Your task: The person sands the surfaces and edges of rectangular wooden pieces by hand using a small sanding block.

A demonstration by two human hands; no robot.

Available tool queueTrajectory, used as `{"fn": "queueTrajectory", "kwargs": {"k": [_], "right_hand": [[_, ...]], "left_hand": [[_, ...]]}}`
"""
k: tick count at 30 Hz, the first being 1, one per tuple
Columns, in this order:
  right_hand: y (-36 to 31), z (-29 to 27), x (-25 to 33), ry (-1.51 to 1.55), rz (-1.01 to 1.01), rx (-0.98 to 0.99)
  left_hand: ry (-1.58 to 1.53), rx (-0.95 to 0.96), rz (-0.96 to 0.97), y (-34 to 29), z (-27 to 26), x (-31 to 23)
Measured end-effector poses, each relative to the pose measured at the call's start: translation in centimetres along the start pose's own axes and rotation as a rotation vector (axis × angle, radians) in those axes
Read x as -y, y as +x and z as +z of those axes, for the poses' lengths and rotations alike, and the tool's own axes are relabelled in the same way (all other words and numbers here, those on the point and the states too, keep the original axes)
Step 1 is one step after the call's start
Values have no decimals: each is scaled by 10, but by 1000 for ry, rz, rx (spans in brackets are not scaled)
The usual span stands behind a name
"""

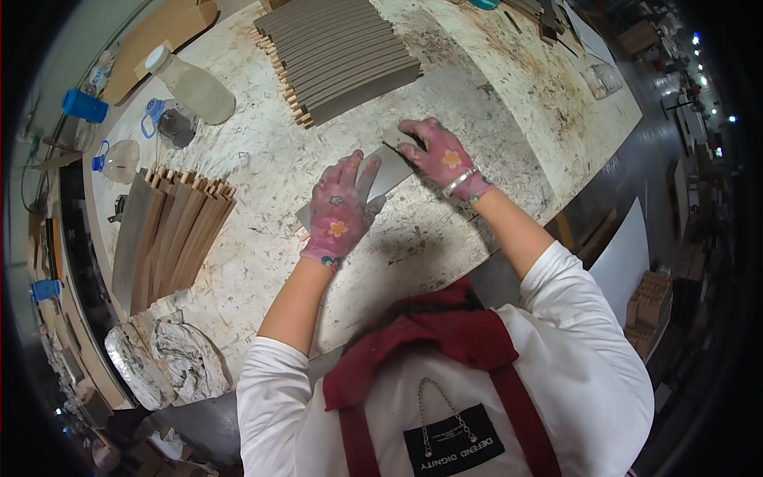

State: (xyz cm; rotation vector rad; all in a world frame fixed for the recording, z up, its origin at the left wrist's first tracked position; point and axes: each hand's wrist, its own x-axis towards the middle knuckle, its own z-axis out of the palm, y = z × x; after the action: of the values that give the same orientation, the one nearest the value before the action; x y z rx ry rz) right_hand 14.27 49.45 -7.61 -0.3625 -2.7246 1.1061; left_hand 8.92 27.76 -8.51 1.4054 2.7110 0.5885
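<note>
A grey wooden slat [391,175] lies slantwise on the worktable before me, pale dowel ends showing at its lower left. My left hand [340,208], in a pink flowered glove, rests over its left part with fingers stretched out and the thumb apart. At the slat's far right end my right hand [437,155], gloved alike, has its fingers bent around a small pale piece [393,137]. What that piece is cannot be made out. Beyond the hands lies a broad stack of grey slats [342,56] with dowels along its left side.
The stained white worktable [262,278] carries a bundle of brown slats [171,246] with dowels at left. Behind it stand a cloudy bottle [195,87], a dark container [176,127] and a clear jug [121,161]. Crumpled wrapping [187,358] sits at the near left edge; a clear jar [602,81] is far right.
</note>
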Motion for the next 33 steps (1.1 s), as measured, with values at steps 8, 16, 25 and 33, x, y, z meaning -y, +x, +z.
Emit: {"fn": "queueTrajectory", "kwargs": {"k": [8, 16, 25, 33], "right_hand": [[-75, -47, 1, -109, -1, 202], [-6, 30, 105, -118, -721, 571], [49, 82, 122, -420, -809, 653], [18, 78, 117, -304, -429, 558]], "left_hand": [[196, -140, 139, -13, 36, -6], [-400, 252, -120, -23, 42, -32], [-189, -22, -36, -44, 54, -34], [-560, -268, -83, -36, 53, -33]]}}
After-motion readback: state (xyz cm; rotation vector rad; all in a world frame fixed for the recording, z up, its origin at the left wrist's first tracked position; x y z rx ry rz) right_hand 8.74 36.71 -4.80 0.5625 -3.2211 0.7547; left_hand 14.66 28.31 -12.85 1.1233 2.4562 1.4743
